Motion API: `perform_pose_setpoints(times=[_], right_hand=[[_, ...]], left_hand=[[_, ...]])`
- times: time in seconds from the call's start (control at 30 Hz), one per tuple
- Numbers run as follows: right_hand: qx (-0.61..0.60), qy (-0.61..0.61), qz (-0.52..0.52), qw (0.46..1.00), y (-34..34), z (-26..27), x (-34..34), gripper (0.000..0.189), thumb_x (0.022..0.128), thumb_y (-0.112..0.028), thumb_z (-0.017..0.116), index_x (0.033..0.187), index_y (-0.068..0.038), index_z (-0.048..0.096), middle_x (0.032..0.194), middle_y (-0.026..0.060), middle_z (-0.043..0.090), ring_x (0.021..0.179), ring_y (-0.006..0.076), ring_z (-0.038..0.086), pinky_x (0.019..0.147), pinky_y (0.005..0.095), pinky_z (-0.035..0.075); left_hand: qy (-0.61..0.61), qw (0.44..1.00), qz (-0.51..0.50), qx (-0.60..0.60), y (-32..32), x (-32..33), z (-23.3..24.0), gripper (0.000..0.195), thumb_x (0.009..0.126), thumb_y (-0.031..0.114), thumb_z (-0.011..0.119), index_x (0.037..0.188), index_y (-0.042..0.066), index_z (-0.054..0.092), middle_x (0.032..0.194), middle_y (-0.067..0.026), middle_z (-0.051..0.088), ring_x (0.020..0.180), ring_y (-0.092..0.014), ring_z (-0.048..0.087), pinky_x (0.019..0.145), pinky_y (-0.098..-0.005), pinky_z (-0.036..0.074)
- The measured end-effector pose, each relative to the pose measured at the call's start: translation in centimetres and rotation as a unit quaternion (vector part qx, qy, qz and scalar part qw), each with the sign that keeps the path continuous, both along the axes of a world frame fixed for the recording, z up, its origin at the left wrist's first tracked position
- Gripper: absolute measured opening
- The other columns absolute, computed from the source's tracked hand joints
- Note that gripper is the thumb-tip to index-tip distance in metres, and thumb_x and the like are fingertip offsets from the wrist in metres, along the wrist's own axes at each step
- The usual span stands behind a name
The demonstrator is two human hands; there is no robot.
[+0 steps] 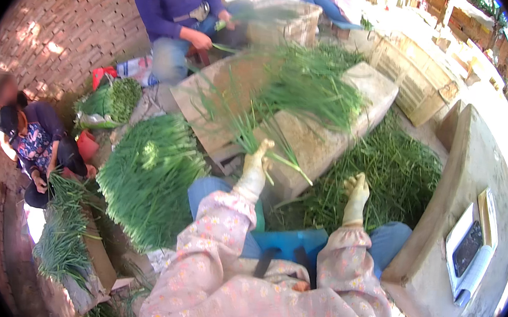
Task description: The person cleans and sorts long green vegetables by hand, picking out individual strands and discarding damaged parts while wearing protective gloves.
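Note:
My left hand (259, 153), in a pale glove, is closed around several long green stalks (288, 162) with pale lower ends; they look like scallions or garlic chives. Their leaves reach away over a stone slab (305, 147). On the slab's far part lies a loose pile of the same greens (315, 91), partly blurred. My right hand (357, 187), also gloved, is held with curled fingers over a heap of loose green leaves (385, 171) on the ground; nothing shows in it. A large stack of greens (151, 180) stands left of my left arm.
A person in purple (171, 13) holds greens across the slab; another person (40, 138) sits at left beside more greens (66, 227). Plastic crates (411, 75) stand behind. A phone (468, 248) and notebook (482, 267) lie on a concrete ledge (458, 178) at right.

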State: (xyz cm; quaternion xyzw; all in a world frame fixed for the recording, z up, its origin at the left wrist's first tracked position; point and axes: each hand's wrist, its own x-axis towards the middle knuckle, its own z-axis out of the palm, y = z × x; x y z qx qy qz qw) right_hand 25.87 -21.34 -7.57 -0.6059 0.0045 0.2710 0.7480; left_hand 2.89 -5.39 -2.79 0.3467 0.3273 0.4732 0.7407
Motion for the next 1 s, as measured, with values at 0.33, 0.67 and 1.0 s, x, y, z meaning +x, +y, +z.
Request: perform_pose_setpoints(times=[0.33, 0.67, 1.0], right_hand=[[-0.234, -0.728, 0.204, 0.612, 4.5, 6.1, -10.5, 0.034, 0.07, -0.031, 0.067, 0.097, -0.012, 0.06, 0.08, 0.0074, 0.061, 0.075, 0.0249, 0.061, 0.065, 0.0355, 0.045], [-0.071, -0.395, 0.193, 0.895, 6.1, 2.9, -11.4, 0.016, 0.085, -0.015, 0.053, 0.081, -0.004, 0.064, 0.067, 0.0084, 0.062, 0.055, 0.0155, 0.058, 0.052, 0.0284, 0.046], [-0.112, -0.267, 0.064, 0.955, 3.1, -5.4, -2.3, 0.042, 0.088, -0.037, 0.052, 0.096, 0.004, 0.059, 0.085, 0.0106, 0.065, 0.069, 0.0152, 0.06, 0.066, 0.027, 0.046]], left_hand=[[0.074, 0.996, -0.048, -0.027, -1.2, 1.9, -1.0, 0.024, 0.084, 0.028, 0.063, 0.089, 0.005, 0.064, 0.054, 0.0068, 0.034, 0.042, -0.006, 0.031, 0.045, -0.0224, 0.032], [0.088, 0.975, -0.202, 0.022, -2.2, 2.4, -0.2, 0.028, 0.085, 0.026, 0.061, 0.098, 0.002, 0.062, 0.059, 0.0074, 0.04, 0.044, -0.004, 0.032, 0.045, -0.0214, 0.03], [-0.076, 0.994, -0.067, -0.039, 1.7, 0.3, -1.5, 0.017, 0.086, 0.02, 0.058, 0.09, 0.003, 0.059, 0.092, -0.0085, 0.062, 0.086, -0.022, 0.061, 0.079, -0.0343, 0.051]])
